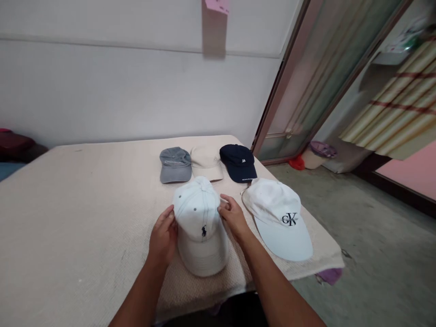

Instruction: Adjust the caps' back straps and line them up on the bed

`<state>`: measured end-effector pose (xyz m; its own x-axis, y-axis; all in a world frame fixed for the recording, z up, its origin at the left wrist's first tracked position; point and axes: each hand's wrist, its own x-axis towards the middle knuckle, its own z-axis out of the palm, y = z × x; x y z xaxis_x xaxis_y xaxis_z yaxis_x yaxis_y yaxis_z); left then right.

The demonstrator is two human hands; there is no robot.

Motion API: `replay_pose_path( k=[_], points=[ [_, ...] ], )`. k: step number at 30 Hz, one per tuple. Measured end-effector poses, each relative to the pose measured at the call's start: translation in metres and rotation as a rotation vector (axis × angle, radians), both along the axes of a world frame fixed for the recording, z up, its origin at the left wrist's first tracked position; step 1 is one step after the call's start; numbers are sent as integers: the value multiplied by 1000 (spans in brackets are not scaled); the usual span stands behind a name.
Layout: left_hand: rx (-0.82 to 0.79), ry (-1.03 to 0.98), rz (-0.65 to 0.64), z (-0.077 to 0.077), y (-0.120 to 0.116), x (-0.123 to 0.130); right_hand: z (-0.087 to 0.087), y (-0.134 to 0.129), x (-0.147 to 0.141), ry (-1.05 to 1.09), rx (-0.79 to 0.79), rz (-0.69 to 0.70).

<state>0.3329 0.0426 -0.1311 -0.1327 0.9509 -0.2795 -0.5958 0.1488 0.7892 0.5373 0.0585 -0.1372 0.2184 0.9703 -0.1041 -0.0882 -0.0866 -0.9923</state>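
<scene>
Between my two hands is a white baseball cap (195, 218) with a small dark horse-rider logo, its brim toward me. My left hand (164, 236) grips its left side, fingers against the crown. On the opposite side my right hand (233, 215) pinches the cap's edge. Right of it lies a larger white cap (277, 209) with dark lettering on the front. Behind, in a row, sit a grey cap (175, 164), a cream cap (207, 162) and a navy cap (237, 162), all with brims facing me.
The caps are on a table with a cream textured cover (102, 218), its far side near a white wall (136, 91). A sliding door (306, 68) stands at the right. On the floor beyond are a bin (318, 156) and a red bag (296, 162).
</scene>
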Motion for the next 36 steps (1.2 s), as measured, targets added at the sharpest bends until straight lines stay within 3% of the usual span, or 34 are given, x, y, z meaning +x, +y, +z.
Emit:
replay_pose_path(
  k=[3,9,16,28,32,36],
  points=[
    [10,13,44,-2,6,5,-8,9,-1,-92,60,-36],
    [-157,21,14,-7,3,0,-24,16,5,-359,-36,-53],
    [-205,18,-143,1,-18,-10,-19,10,1,-468,-54,-70],
    [-238,67,-120,5,-29,-23,-19,11,-6,-602,-84,-77],
    [-265,88,-94,8,-34,-32,-9,7,-2,-651,-85,-107],
    [-251,110,-79,16,-44,-44,22,-9,-6,-689,1,-255]
  ],
)
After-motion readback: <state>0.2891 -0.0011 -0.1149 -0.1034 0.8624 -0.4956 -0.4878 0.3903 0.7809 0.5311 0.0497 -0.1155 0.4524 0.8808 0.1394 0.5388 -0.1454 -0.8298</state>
